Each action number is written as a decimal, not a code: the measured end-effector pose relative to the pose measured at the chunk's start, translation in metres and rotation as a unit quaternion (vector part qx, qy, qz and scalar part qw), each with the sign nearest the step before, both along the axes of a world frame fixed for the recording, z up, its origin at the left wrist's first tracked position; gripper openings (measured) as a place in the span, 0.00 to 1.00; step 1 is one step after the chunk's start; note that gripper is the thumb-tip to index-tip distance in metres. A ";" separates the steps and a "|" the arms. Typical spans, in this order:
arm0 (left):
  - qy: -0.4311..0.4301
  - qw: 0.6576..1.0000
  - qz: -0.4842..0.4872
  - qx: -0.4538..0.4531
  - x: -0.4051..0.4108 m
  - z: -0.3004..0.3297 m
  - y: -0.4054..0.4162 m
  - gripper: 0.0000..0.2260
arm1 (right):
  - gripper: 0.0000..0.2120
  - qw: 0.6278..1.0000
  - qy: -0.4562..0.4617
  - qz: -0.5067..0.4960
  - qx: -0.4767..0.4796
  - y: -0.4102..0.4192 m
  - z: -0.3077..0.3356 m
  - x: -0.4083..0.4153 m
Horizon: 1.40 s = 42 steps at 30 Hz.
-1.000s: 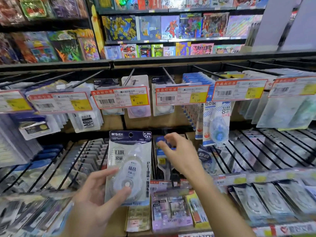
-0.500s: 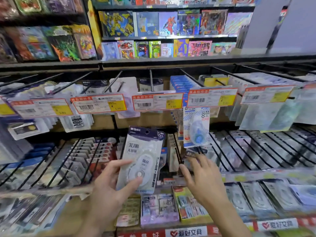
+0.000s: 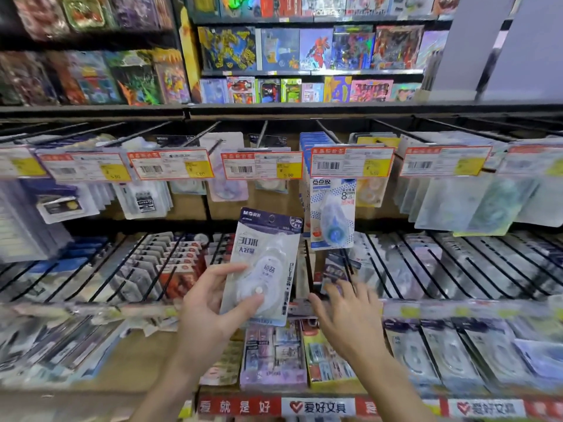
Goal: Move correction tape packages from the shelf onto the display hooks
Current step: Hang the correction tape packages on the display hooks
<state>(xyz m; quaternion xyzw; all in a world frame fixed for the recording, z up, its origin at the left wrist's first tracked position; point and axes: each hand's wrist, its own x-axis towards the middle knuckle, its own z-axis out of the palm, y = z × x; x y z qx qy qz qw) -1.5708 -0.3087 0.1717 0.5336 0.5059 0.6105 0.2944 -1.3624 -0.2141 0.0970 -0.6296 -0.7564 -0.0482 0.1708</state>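
Observation:
My left hand (image 3: 210, 303) grips a white correction tape package (image 3: 262, 263) with a dark blue header, held upright and tilted a little to the right in front of the hooks. Its thumb presses on the clear blister and the fingers wrap behind the card. My right hand (image 3: 347, 312) reaches with spread fingers toward a dark-topped package (image 3: 336, 269) among the middle row of display hooks (image 3: 307, 263); whether it touches is unclear. A blue dot-glue package (image 3: 332, 214) hangs on an upper hook just above.
Price tags (image 3: 262, 166) line the upper hook row. Black hook rods (image 3: 457, 263) full of clear-packed items spread left and right. A lower shelf (image 3: 274, 357) holds small boxed stationery. Colourful toy boxes (image 3: 304, 50) fill the top shelves.
My right hand dropped from the upper middle hooks to the right of the package. My left hand raised and tilted the package to the right. The view shifted left.

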 end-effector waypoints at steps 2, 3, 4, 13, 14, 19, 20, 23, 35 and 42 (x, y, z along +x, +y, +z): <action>-0.001 1.000 0.006 0.003 0.002 0.002 0.000 0.18 | 0.32 1.000 0.008 0.000 -0.010 0.001 -0.003 0.000; 0.006 1.000 0.013 0.004 0.003 0.004 0.001 0.18 | 0.35 1.000 0.016 0.003 -0.016 0.001 -0.004 0.000; 0.014 1.000 0.019 0.005 0.003 0.007 0.001 0.19 | 0.38 0.999 0.023 0.007 -0.022 0.001 -0.006 0.000; -0.013 0.998 0.037 0.052 0.019 0.022 0.009 0.19 | 0.42 0.999 0.029 0.005 -0.028 -0.002 -0.001 0.001; -0.012 0.998 0.038 0.054 0.021 0.024 0.011 0.19 | 0.43 0.999 0.020 0.008 -0.039 -0.002 -0.001 0.000; -0.009 0.997 0.039 0.067 0.024 0.033 0.026 0.16 | 0.42 0.998 0.030 0.005 -0.047 0.000 -0.004 0.001; -0.008 0.997 0.042 0.072 0.023 0.035 0.028 0.17 | 0.40 0.999 0.031 0.004 -0.044 0.001 -0.005 0.001; -0.011 0.994 0.061 0.089 0.019 0.042 0.035 0.17 | 0.38 0.999 0.027 0.001 -0.032 0.003 -0.010 0.002; -0.047 0.992 0.080 0.082 0.022 0.043 0.054 0.17 | 0.56 1.000 0.006 0.016 -0.025 0.002 -0.007 0.003; -0.068 0.991 0.091 0.068 0.026 0.035 0.047 0.19 | 0.56 1.000 0.003 0.011 -0.027 0.003 -0.008 0.003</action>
